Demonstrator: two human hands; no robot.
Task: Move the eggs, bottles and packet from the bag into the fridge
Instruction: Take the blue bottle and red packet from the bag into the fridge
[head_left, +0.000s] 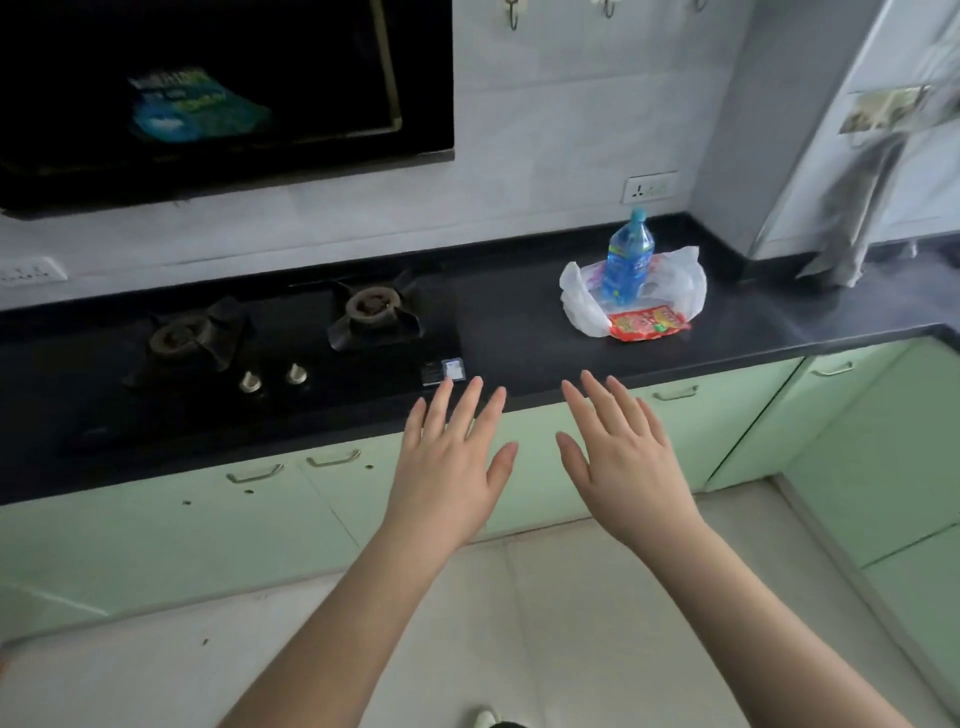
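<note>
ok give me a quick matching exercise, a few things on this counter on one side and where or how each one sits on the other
Things:
1. blue plastic bottle
2. red printed packet
3. white plastic bag
4. two bare hands (left hand, right hand)

States:
A. lying flat at the bag's front edge
B. spread open, holding nothing
C. standing upright in the bag
D. crumpled open on the black counter

Pairs: 1-C, 2-A, 3-D, 4-B

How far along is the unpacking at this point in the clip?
Nothing looks moved yet. The blue plastic bottle stands upright in the crumpled white plastic bag on the black countertop, the red packet at the bag's front edge. The left hand and right hand are open and empty. No eggs visible.
</note>
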